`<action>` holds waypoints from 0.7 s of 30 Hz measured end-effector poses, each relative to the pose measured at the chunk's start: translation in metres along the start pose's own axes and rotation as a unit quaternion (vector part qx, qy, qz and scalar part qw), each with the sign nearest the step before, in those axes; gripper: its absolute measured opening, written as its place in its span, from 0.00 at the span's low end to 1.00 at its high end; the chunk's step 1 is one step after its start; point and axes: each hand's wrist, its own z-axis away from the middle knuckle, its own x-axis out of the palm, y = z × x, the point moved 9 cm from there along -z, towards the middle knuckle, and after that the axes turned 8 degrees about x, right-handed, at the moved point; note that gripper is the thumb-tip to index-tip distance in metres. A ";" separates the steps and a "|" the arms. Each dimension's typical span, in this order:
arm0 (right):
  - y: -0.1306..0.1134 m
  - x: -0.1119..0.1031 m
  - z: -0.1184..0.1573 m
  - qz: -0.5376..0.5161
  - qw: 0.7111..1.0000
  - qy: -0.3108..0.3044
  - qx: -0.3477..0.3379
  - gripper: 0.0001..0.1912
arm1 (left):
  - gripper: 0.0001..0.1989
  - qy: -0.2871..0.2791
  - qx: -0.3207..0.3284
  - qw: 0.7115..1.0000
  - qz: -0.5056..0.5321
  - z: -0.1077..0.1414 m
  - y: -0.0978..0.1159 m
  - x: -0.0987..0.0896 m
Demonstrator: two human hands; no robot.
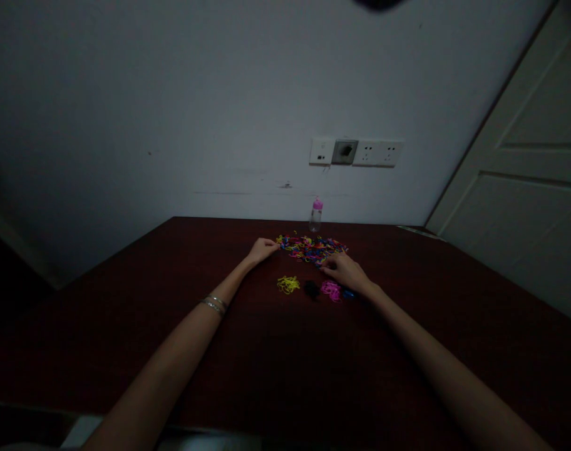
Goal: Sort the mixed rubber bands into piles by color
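A mixed heap of small coloured elastic bands (312,248) lies spread on the dark red-brown table. At the heap's left edge is my left hand (263,249), thumb and fingers pinched together at the bands; what is between the fingertips is too small to make out. My right hand (345,271) reaches the heap's front right edge, fingers curled down and closed, their tips partly hidden. Nearer to me lie sorted piles: yellow bands (288,285), black bands (312,289), pink bands (331,290) and blue bands (348,294), the last partly under my right wrist.
Behind the heap, a clear bottle with a pink cap (316,216) stands upright near the wall. Sockets (355,153) are set in the wall above it. A white panelled door (524,163) rises beyond the right side of the table (248,369). The light is dim.
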 end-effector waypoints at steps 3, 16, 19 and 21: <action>0.001 -0.003 0.000 0.001 1.000 0.003 0.002 0.09 | 0.15 0.000 0.002 1.000 0.000 0.000 0.000 0.000; 0.016 -0.034 0.009 0.059 0.997 0.046 -0.012 0.13 | 0.14 0.008 0.009 1.000 -0.022 0.004 0.005 -0.003; 0.012 -0.040 0.012 0.110 0.992 0.054 -0.023 0.12 | 0.13 0.008 0.007 1.000 -0.018 0.002 0.001 -0.002; 0.008 -0.042 0.014 0.150 0.987 0.050 -0.036 0.11 | 0.13 0.009 0.008 1.000 -0.016 0.001 -0.001 -0.002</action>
